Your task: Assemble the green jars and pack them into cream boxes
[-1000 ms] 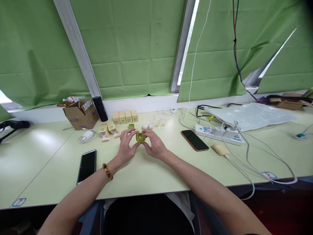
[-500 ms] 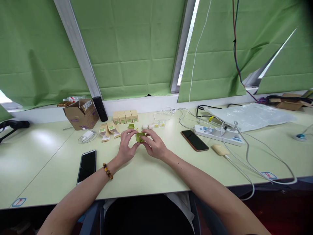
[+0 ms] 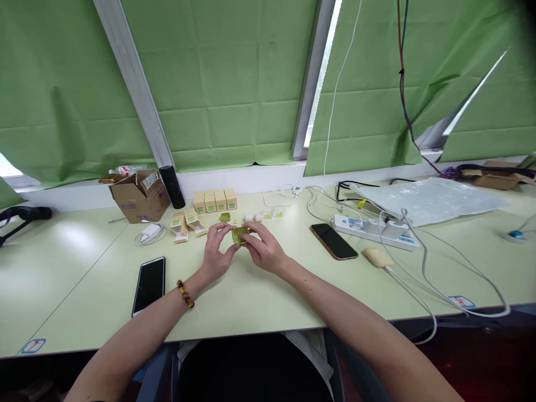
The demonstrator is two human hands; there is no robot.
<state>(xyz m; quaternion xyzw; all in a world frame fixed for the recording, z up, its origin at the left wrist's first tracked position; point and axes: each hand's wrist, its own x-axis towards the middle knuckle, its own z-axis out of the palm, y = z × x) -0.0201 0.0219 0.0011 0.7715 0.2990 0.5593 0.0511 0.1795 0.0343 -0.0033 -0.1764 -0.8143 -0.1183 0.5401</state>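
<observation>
A small green square piece, like a shallow case or lid (image 3: 238,235), is held up between both hands just above the table. My left hand (image 3: 216,252) grips its left side with fingers and thumb. On the other side my right hand (image 3: 264,248) pinches it, a finger or thumb resting on its face. Beyond the hands lies another small green piece (image 3: 225,216). Small white cylinders (image 3: 258,216) and clear little containers with yellow in them (image 3: 277,211) sit to its right. Two opened small cartons (image 3: 179,227) lie left of my left hand.
Several small tan boxes (image 3: 215,201) stand in a row at the back. A cardboard box (image 3: 141,196) and a black cylinder (image 3: 171,187) are at back left. Phones (image 3: 149,286) lie on both sides. A power strip (image 3: 374,231), cables and a beige case (image 3: 377,257) occupy the right.
The green piece has tilted slightly in my fingers, so its face catches the light differently. Both hands stay in nearly the same place.
</observation>
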